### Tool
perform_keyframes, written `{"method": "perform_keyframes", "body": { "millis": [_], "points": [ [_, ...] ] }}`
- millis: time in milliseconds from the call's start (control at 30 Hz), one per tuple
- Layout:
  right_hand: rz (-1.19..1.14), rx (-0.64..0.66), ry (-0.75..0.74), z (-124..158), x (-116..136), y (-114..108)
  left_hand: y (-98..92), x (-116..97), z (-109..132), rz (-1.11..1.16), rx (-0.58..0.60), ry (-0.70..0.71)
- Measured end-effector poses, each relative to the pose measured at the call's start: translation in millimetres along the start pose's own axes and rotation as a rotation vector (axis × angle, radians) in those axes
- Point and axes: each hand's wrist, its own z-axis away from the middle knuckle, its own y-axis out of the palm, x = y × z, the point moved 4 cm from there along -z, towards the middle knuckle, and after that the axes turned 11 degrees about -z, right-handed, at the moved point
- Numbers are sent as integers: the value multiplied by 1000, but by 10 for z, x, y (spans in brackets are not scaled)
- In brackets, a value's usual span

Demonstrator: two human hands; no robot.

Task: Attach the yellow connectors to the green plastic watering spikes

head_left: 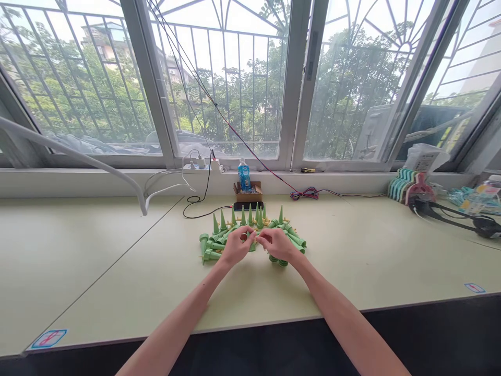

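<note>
A heap of green cone-shaped plastic spikes (219, 241) lies on the pale worktop (352, 261); several stand upright at the back, others lie flat, with small yellow pieces among them. My left hand (237, 247) and my right hand (278, 244) meet over the middle of the heap. Their fingertips are pinched together on a small yellowish piece (256, 237) next to a green spike. Both hands are closed; what lies under the palms is hidden.
A blue bottle (245, 175) and a small cardboard box (248, 192) with a dark phone (248, 206) stand behind the heap. Cables (309, 194) run along the sill. A black headset (450, 214) and coloured items (407, 185) sit at right. Window bars fill the back.
</note>
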Motion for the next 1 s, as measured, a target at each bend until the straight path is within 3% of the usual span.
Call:
{"method": "perform_keyframes", "body": {
  "millis": [633,1000],
  "points": [
    [-14,-47,-15,-9,24,-21,-20,-71,20,31,14,-11],
    [-45,-10,-14,0,25,-3,-18,-54,19,22,13,-20]
  ]
}}
